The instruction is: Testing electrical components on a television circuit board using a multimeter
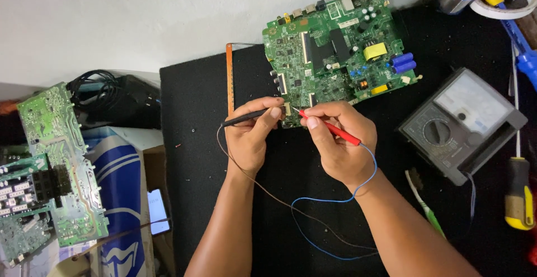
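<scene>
Board [335, 42] lies just beyond both hands, its near edge at their fingertips; left hand [249, 137] pinches the black probe [246, 117], right hand [338, 142] the red probe [330, 127], tips meeting there.

The left hand [251, 137] is pinching a black probe [244, 118], and the right hand [338, 142] is gripping a red probe [330, 127]; both tips are meeting at the lower edge of a green board [335, 42] lying on a black mat [196, 142]. A meter [461, 123] is sitting to the right, near a yellow-handled screwdriver [519, 193]. More boards [47, 165] are lying at left.
</scene>
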